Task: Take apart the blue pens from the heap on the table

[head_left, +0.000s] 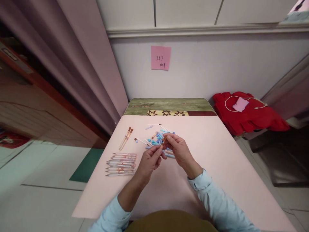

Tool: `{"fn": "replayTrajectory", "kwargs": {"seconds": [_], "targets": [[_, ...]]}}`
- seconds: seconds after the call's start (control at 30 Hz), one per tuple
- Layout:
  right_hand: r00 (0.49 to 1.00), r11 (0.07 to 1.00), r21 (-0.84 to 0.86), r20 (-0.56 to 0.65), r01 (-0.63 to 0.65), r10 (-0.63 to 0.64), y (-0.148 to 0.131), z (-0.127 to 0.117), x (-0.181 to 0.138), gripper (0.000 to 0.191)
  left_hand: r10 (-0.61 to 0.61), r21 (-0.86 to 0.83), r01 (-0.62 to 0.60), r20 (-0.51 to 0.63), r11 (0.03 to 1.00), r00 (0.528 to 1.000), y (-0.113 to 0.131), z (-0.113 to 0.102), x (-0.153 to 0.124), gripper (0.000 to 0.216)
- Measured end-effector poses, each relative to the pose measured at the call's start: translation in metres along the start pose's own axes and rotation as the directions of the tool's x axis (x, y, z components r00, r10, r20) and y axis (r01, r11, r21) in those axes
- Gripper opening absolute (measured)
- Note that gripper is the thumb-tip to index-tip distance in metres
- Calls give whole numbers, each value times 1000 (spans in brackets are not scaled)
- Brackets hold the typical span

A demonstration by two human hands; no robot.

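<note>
Over the middle of the table, my left hand [150, 160] and my right hand [180, 149] meet fingertip to fingertip. Both pinch small orange-brown pen parts [165, 138]; whether these are joined is hidden by the fingers. Just beyond lies a loose pile of blue pen parts [159, 137], with thin white refills [142, 141] and a few brown pieces among them. Left of my left hand, several pens with clear patterned barrels [122, 164] are laid side by side, tips to the left. Farther back, two pens with round brown tops [126, 139] rest at a slant.
A pale pink cover [205, 154] lies over the table, whose green patterned far edge [169, 104] meets the wall. On the wall is a pink note [161, 58]. Red cloth [246, 112] with a white cable stands at the right, a mauve curtain [84, 58] at the left.
</note>
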State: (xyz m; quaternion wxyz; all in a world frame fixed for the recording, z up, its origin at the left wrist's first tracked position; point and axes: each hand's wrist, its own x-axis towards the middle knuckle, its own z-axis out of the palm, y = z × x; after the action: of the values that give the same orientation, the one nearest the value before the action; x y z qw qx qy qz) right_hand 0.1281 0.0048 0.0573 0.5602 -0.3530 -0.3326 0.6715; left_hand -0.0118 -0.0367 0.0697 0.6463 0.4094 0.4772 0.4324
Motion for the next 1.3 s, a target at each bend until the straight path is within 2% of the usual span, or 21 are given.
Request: {"fn": "replayTrajectory", "kwargs": {"seconds": [0.17,0.43,0.57,0.67,0.93,1.13,1.3], "targets": [[1000,998,-66,16,20,-19,-1,2,-4,32,-16,-14,15,-20,1000,1000,2,1,-1,43],[997,953,-294,31,75,-68,-7,5,1,29,-20,10,20,-34,1000,999,0,-8,2,44],[997,963,-266,74,29,-10,-13,11,2,31,32,-11,-32,-23,999,999,-4,-11,2,40],[995,967,-250,95,40,-17,-16,14,-1,30,70,-16,-71,-30,997,997,-4,-11,-1,34],[992,976,-215,125,46,-19,-17,10,-10,27,153,90,-145,-94,985,984,2,-5,-10,26],[992,989,-149,130,10,9,-10,11,-14,28,141,117,-129,-104,985,985,6,-4,-10,25],[992,990,-132,120,51,-35,-11,9,-13,27,122,110,-115,-57,987,991,5,-2,-7,26]]}}
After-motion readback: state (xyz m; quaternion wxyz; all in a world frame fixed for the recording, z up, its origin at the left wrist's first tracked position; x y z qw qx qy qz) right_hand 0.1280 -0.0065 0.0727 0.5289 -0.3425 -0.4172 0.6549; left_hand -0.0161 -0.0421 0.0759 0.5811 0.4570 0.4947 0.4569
